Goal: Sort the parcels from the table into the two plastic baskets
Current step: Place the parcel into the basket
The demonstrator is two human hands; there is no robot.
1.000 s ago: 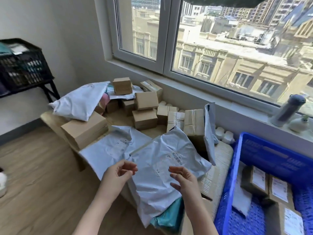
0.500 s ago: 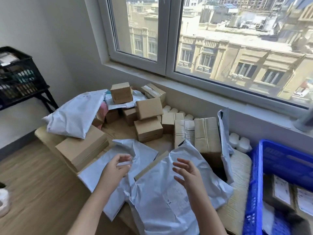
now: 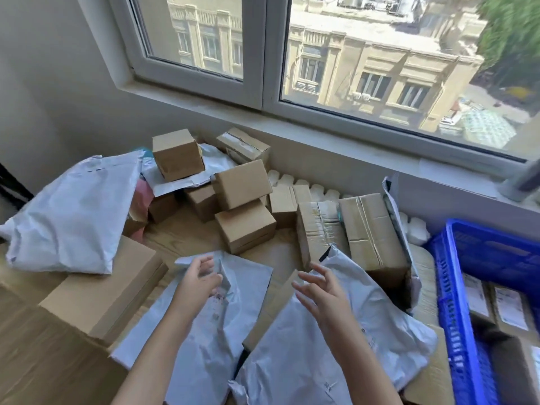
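Two empty hands (image 3: 257, 290) hover over two white mailers (image 3: 321, 346).

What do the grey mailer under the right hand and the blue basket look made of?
Grey mailer: thin plastic film by its soft sheen and sharp crumples, likely polyethylene. Blue basket: rigid moulded plastic, glossy, with lattice walls.
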